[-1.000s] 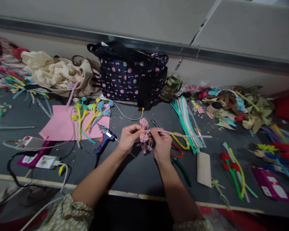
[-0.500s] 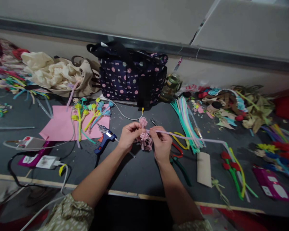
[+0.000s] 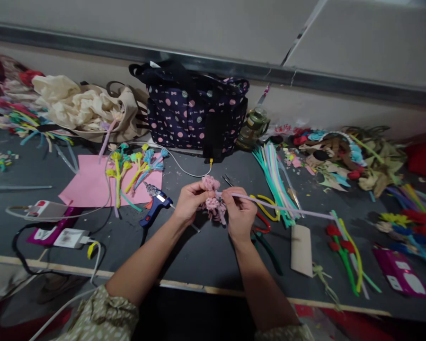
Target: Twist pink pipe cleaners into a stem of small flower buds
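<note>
Between my hands is a pink cluster of fuzzy pipe-cleaner blossoms (image 3: 213, 204). My left hand (image 3: 190, 201) is closed on it, pinching its left side with thumb and fingers. A long lilac pipe cleaner (image 3: 287, 208) runs from the cluster out to the right. My right hand (image 3: 239, 210) pinches that pipe cleaner close to the blossoms. Just left of my left hand lies a blue hot glue gun (image 3: 154, 208). Beyond my right hand lie pliers with red and green handles (image 3: 270, 253) and a bent yellow pipe cleaner (image 3: 270, 208).
Pink paper (image 3: 81, 184) holds yellow and blue pipe-cleaner flowers (image 3: 118, 177). A dark patterned bag (image 3: 184, 113) and green bottle (image 3: 253, 125) stand behind. Loose pipe cleaners (image 3: 275, 184), a cardboard tube (image 3: 301, 251) and red flowers (image 3: 341, 239) lie right. Cables and a power strip (image 3: 57, 227) are left.
The pink cluster has turned slightly in my left hand, its top blossoms now fuller. My right hand has shifted a little right and the lilac pipe cleaner's far end has dipped.
</note>
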Available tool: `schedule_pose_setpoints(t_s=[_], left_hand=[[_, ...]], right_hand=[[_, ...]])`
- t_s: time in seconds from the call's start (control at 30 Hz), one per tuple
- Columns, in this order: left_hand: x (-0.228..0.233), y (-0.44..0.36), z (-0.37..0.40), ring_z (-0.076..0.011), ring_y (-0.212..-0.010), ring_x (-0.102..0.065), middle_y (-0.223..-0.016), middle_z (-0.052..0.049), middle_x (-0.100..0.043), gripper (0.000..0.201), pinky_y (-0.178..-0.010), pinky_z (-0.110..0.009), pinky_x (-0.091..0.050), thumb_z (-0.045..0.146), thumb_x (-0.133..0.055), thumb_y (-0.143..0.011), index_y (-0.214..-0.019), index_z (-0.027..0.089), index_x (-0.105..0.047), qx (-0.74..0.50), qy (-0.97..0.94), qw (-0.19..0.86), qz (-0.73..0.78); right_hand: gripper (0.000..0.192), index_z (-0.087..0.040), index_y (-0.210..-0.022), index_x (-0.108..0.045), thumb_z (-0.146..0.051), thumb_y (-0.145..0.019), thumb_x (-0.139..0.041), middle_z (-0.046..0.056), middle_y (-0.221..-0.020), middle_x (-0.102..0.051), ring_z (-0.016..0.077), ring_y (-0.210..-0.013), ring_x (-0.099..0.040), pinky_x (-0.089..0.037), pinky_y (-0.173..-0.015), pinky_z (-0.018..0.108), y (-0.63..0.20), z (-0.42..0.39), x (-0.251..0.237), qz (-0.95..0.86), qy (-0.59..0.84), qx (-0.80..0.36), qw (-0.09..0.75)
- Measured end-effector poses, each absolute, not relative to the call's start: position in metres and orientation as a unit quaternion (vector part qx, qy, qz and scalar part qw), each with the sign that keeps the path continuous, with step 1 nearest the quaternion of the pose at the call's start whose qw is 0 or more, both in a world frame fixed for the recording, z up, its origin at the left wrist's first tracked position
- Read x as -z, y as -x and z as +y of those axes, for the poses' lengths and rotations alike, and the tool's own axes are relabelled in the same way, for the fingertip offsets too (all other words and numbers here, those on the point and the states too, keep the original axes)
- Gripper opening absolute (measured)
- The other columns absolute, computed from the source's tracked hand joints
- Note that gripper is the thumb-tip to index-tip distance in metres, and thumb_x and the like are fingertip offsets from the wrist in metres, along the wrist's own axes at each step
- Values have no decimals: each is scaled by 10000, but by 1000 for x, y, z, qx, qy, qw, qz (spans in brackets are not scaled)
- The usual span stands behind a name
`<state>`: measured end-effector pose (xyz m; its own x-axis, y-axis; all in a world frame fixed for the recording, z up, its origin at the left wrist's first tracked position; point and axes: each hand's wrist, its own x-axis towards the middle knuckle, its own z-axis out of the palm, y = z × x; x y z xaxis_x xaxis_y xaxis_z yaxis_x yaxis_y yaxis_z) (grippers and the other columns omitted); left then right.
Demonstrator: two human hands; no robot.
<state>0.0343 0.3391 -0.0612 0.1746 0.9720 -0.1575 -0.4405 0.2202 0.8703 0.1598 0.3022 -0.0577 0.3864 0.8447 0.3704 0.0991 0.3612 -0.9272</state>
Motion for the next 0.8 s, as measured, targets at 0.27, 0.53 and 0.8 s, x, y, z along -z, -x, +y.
schedule_pose_setpoints(t_s=[0.27, 0.53, 0.8], left_hand=[[61, -35, 337, -84, -563, -564, -693, -25, -675, 248, -569, -207, -461, 224, -859, -548, -731, 122, -725, -514, -337, 701, 362], [59, -35, 338, -59, -493, -518, -626, -7, -641, 259, -507, -183, -415, 241, -866, -537, -667, 108, -685, -499, -303, 728, 359], [59, -31, 345, -99, -549, -574, -688, -32, -653, 354, -538, -212, -457, 456, -766, -682, -753, 121, -675, -503, -287, 740, 341]], right_hand=[[110, -169, -734, -653, -264, -777, -687, -3, -744, -605, 127, -713, -556, -446, -687, 262, -159, 308, 66, -394, 467, -401, 683], [130, -181, -751, -653, -298, -754, -709, -18, -704, -605, 111, -647, -537, -439, -649, 247, -158, 308, 67, -354, 468, -447, 675], [135, -174, -747, -636, -291, -813, -651, 12, -775, -602, 143, -749, -572, -465, -714, 282, -163, 305, 59, -461, 505, -279, 674]])
